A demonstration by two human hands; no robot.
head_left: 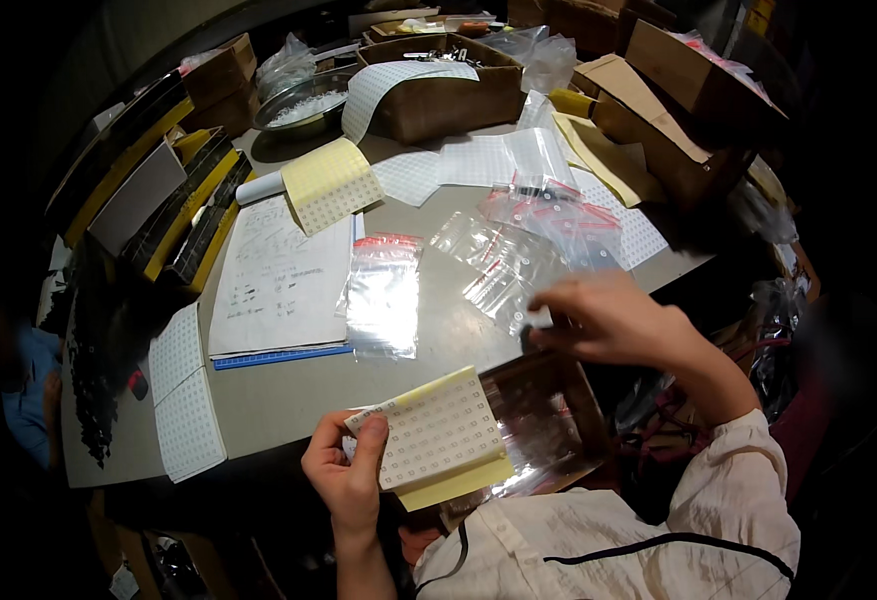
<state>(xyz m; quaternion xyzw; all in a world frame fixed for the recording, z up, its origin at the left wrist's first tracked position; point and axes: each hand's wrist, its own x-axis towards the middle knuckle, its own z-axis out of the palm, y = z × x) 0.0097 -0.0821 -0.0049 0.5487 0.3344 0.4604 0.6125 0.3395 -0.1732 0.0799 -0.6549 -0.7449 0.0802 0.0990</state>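
Note:
My left hand (348, 465) grips a folded sheet of small square labels (443, 430), white on a yellow backing, with the thumb on its left edge. Over the table's right front edge is my right hand (608, 315), fingers curled together; whether something small sits in them I cannot make out. Just past those fingertips lie clear zip bags (503, 265) with small round labels on them. Below the right hand, close to my body, stands an open cardboard box (586, 405) with clear plastic bags inside, partly covered by the label sheet.
A stack of red-topped zip bags (385, 300) lies beside a handwritten paper pad (278, 280). More label sheets (186, 395) lie at the left. Yellow-and-black boxes (183, 220), a metal bowl (303, 105) and cardboard boxes (448, 95) line the far side. Another person's blue sleeve (38, 365) shows far left.

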